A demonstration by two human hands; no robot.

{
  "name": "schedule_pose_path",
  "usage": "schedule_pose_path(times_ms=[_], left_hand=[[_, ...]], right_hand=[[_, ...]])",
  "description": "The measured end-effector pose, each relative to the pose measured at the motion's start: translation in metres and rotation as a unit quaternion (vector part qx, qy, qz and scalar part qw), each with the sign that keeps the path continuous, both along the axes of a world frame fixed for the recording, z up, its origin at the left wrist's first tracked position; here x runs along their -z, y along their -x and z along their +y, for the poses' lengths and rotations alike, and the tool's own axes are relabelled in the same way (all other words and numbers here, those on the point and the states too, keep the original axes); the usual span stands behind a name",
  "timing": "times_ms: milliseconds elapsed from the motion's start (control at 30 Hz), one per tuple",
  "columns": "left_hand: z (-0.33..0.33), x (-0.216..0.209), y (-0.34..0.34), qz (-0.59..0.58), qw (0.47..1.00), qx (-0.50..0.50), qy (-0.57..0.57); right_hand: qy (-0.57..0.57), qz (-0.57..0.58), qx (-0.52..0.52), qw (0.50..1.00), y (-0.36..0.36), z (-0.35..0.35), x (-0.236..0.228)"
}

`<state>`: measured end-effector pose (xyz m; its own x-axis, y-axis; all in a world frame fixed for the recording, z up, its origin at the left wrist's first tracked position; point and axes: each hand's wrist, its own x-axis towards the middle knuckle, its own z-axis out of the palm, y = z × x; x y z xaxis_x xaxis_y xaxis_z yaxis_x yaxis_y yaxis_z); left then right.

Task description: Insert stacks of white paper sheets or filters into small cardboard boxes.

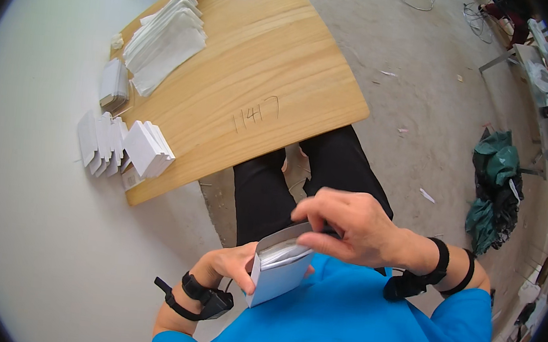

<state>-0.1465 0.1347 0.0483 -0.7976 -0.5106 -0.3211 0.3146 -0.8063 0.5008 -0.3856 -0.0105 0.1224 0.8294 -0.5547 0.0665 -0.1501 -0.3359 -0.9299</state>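
My left hand (236,264) holds a small white box (280,282) in front of my blue shirt, with the thumb along its near side. The box is open at the top. Thin white packets or folded sheets (281,253) fill it; their exact kind is not clear. Behind the opening stands a raised grey flap (274,236). My right hand (348,227) is curled over the box's right end, its thumb on the inner side of the flap and a bent finger at the flap's upper edge. The fingertips are slightly blurred.
A wooden table (265,58) stands ahead, with handwritten marks. Along its left side lie a pile of white sleeves (166,45), flat white boxes (147,149) and more stacked white pieces (114,83). Green and black bags (495,186) lie on the floor at right, by a cluttered side table (534,84).
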Motion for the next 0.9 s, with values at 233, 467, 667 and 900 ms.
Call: schedule_pose_path(times_ms=[233, 467, 667, 900], left_hand=[[0.03, 0.032, 0.003, 0.003, 0.991, -0.102, -0.082], [-0.008, -0.02, 0.015, -0.332, 0.875, -0.326, 0.132], [-0.078, 0.025, -0.007, -0.466, 0.698, -0.447, 0.308], [-0.119, 0.067, -0.032, -0.543, 0.628, -0.445, 0.336]], right_hand=[[-0.315, 0.005, -0.003, 0.949, 0.006, 0.023, 0.039], [-0.174, -0.005, 0.089, 0.981, -0.015, 0.002, 0.039], [-0.097, -0.091, 0.137, 0.982, -0.073, -0.048, 0.069], [0.035, -0.065, 0.17, 0.983, -0.111, -0.084, 0.134]])
